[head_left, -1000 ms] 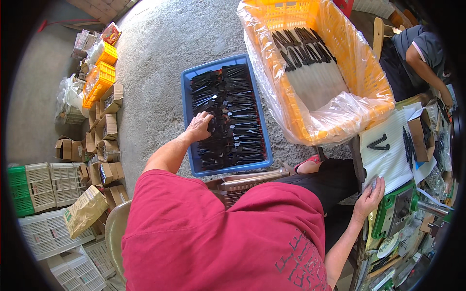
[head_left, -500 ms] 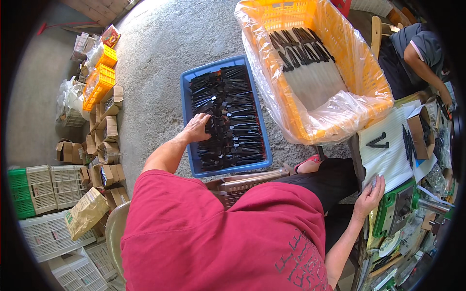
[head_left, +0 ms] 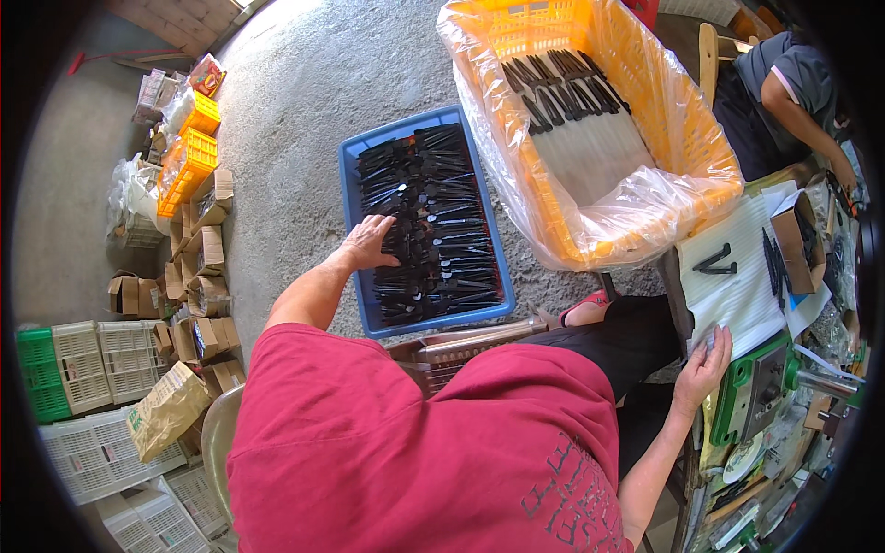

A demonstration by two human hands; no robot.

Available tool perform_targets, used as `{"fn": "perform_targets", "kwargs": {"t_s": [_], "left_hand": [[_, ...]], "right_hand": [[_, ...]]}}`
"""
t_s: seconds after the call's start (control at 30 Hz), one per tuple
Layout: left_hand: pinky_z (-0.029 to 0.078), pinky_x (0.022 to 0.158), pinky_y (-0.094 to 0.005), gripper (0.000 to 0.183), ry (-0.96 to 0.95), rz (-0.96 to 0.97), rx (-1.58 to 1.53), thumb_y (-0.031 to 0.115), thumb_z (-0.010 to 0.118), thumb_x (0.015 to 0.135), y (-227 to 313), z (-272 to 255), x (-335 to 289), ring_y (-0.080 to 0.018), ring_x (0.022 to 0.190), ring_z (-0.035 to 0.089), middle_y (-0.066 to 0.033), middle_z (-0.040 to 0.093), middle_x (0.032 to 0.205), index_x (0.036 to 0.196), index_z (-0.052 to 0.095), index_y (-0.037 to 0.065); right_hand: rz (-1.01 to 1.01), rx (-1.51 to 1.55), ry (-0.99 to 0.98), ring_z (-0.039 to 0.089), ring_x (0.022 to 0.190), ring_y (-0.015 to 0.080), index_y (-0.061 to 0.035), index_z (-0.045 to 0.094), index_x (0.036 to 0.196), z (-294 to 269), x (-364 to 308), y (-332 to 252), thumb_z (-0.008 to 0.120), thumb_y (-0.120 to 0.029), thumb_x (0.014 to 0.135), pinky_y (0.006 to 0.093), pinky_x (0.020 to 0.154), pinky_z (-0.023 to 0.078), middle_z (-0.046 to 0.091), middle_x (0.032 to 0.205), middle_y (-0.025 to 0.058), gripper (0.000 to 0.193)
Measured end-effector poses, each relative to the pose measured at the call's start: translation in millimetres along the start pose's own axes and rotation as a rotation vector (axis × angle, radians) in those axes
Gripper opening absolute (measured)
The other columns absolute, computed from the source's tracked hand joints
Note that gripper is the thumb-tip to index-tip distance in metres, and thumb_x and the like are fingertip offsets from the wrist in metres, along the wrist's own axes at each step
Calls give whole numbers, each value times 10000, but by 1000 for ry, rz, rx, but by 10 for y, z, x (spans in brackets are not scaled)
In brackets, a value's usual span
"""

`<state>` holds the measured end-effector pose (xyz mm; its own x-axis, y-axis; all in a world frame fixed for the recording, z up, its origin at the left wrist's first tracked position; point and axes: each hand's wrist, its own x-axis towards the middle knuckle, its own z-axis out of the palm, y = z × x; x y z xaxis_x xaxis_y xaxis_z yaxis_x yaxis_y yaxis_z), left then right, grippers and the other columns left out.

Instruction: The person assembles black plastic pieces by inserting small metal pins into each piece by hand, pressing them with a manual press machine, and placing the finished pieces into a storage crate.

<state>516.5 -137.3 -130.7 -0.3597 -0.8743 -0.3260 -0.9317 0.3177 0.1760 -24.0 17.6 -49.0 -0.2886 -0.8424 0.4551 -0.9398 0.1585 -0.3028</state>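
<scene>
A blue plastic bin (head_left: 348, 189) on the floor in front of me is packed with slim black tool-like pieces (head_left: 452, 221) in rows. My left hand (head_left: 371, 241) rests at the left part of these pieces, thumb and fingers apart. Nothing shows in its grasp. On the right, my right hand (head_left: 705, 364) touches the near edge of a white foam sheet (head_left: 737, 300) on the workbench, its fingers mostly stretched out. Two black pieces (head_left: 714, 261) lie on that sheet in a V shape.
A yellow crate (head_left: 581, 244) lined with clear plastic holds more black pieces on foam. A green machine vise (head_left: 754, 394) is by my right hand. At the far right a co-worker's arm (head_left: 802, 115) reaches over the bench. Cardboard boxes (head_left: 205, 244) and crates line the left.
The view has shifted slightly. Both hands keep nearly the same places, the left at the bin's pieces and the right at the foam sheet's edge.
</scene>
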Motion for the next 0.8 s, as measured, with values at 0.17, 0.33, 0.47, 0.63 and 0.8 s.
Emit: {"fn": "perform_targets", "kwargs": {"t_s": [0.17, 0.33, 0.47, 0.63, 0.8], "left_hand": [[373, 810, -366, 585, -47, 29, 72, 342, 723, 549, 1, -210, -63, -287, 957, 445, -119, 492, 953, 994, 487, 43], [406, 773, -363, 355, -162, 99, 143, 295, 679, 625, -134, -229, -127, -271, 900, 502, -95, 554, 859, 871, 558, 70], [418, 767, -367, 263, -191, 96, 169, 238, 635, 674, -175, -99, -117, -274, 868, 537, -112, 575, 852, 856, 567, 60], [422, 741, -383, 185, -236, 66, 229, 202, 589, 715, -136, -22, -85, -272, 825, 566, -108, 593, 826, 828, 568, 56], [410, 708, -383, 151, -251, 63, 266, 199, 571, 727, -121, 21, -57, -258, 808, 575, -85, 606, 783, 807, 574, 70]], "right_hand": [[24, 42, -12, 421, 1052, 335, 42, 476, 1071, -4, 7, 3, 441, -20, 776, 386, 878, 343, 434, 1143, 183, 304], [15, 20, -20, 421, 1052, 335, 42, 475, 1073, -4, 3, 11, 435, -25, 785, 385, 874, 346, 434, 1142, 187, 298], [8, 11, -13, 421, 1051, 334, 43, 475, 1072, 5, -5, 26, 434, -31, 789, 384, 874, 345, 435, 1142, 189, 296], [5, 8, -18, 423, 1050, 333, 40, 476, 1073, 3, -8, 31, 437, -36, 788, 381, 874, 346, 436, 1143, 187, 298], [-2, -5, -15, 423, 1049, 333, 37, 476, 1074, 17, -4, 40, 440, -42, 788, 383, 874, 347, 436, 1141, 185, 298]]}}
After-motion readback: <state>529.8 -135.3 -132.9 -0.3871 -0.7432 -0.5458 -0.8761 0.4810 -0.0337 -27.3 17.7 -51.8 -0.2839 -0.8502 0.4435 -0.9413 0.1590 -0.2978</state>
